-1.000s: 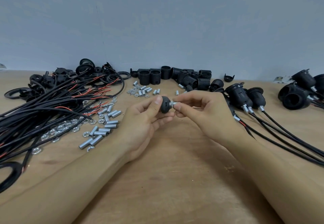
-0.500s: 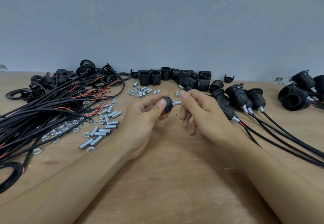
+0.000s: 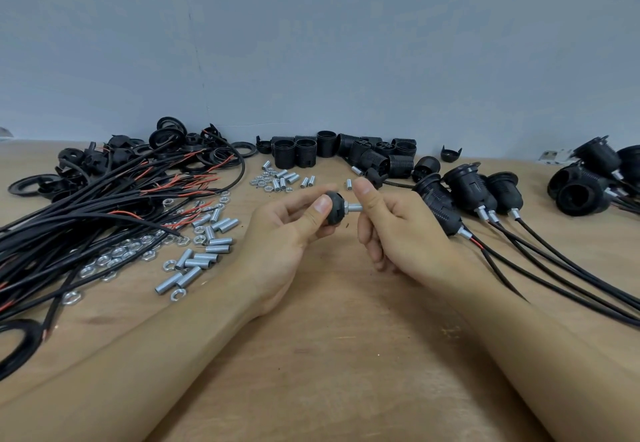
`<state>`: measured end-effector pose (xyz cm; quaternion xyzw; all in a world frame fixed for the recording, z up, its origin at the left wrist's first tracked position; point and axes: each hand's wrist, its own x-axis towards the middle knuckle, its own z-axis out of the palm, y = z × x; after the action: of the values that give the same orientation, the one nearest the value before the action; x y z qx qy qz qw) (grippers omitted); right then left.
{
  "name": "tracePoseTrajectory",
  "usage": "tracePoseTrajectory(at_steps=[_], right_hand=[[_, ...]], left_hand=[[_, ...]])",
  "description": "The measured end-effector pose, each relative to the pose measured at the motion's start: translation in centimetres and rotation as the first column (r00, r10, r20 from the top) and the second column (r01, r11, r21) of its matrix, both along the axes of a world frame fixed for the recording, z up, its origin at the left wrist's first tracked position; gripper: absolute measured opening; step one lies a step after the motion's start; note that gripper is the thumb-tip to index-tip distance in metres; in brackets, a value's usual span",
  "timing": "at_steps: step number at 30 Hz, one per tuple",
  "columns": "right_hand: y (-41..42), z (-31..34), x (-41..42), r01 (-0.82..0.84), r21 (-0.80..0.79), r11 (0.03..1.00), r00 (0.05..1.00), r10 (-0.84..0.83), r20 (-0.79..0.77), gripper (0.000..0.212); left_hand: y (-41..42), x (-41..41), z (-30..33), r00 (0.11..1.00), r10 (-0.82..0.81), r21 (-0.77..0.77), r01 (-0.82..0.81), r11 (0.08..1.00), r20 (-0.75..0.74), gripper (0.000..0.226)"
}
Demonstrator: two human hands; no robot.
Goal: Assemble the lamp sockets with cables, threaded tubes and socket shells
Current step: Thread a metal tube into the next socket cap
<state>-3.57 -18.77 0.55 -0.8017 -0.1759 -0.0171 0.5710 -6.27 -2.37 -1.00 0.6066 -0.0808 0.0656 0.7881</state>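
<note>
Pinching a black socket cap (image 3: pixel 333 209) between thumb and fingers, your left hand (image 3: pixel 291 233) is holding it above the middle of the wooden table (image 3: pixel 329 355). A short silver threaded tube (image 3: pixel 353 206) is sticking out of the cap's right side, and your right hand (image 3: pixel 398 230) is gripping that tube's far end between thumb and curled fingers.

Just left of your left hand, loose threaded tubes (image 3: pixel 204 247) and silver nuts (image 3: pixel 117 258) are lying scattered on the wood. Further left, a thick bundle of black cables (image 3: pixel 69 230) with red inner wires is spreading across the table, with black rings (image 3: pixel 169 136) piled at its far end.

Beyond your hands, a smaller scatter of tubes and nuts (image 3: pixel 280 178) is sitting in front of a row of ribbed black socket shells (image 3: pixel 346 154) along the grey wall (image 3: pixel 311 43).

To the right of your right hand, several assembled sockets (image 3: pixel 467 192) are lying side by side, their cables trailing toward the near right edge. More black sockets (image 3: pixel 588 182) are resting at the far right.
</note>
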Motion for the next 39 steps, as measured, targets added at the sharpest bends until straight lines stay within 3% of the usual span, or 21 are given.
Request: tracePoseTrajectory(at_steps=[2, 6, 10, 16, 24, 27, 33, 39], right_hand=[[-0.06, 0.21, -0.08, -0.005, -0.028, 1.0, 1.0, 0.005, 0.0, 0.06], [-0.25, -0.05, 0.23, -0.055, 0.0, 0.999, 0.998, 0.055, 0.021, 0.03], [-0.06, -0.05, 0.19, -0.056, -0.034, 0.998, 0.998, 0.055, -0.023, 0.054], [-0.22, -0.16, 0.24, -0.1, -0.023, 0.995, 0.993, 0.102, 0.057, 0.03], [0.25, -0.26, 0.22, -0.09, 0.017, 0.996, 0.996, 0.09, -0.008, 0.047], [0.46, -0.24, 0.19, -0.093, 0.06, 0.994, 0.989, 0.099, -0.108, 0.051], [0.43, -0.12, 0.28, -0.078, 0.137, 0.987, 0.944, 0.117, -0.309, 0.056], [-0.19, 0.43, 0.44, -0.122, 0.141, 0.982, 0.967, 0.15, -0.207, 0.036]], left_hand=[[0.1, 0.05, 0.07, 1.0, 0.003, 0.0, -0.003, 1.0, -0.004, 0.039], [0.03, -0.05, 0.1, 1.0, -0.006, 0.01, 0.006, 1.0, -0.004, 0.036], [-0.01, -0.09, 0.19, 1.0, -0.006, 0.016, 0.006, 1.0, -0.005, 0.037], [-0.1, -0.19, 0.19, 1.0, -0.021, 0.014, 0.021, 1.0, -0.001, 0.039], [0.27, -0.28, 0.3, 0.989, -0.055, 0.092, 0.043, 0.995, 0.136, 0.036], [0.39, -0.46, 0.39, 0.979, -0.049, 0.193, 0.01, 0.981, 0.198, 0.029], [0.15, -0.69, 0.56, 0.95, -0.034, 0.364, -0.086, 0.927, 0.311, 0.038], [0.26, -0.66, 0.73, 0.953, 0.054, 0.334, -0.156, 0.93, 0.297, 0.032]])
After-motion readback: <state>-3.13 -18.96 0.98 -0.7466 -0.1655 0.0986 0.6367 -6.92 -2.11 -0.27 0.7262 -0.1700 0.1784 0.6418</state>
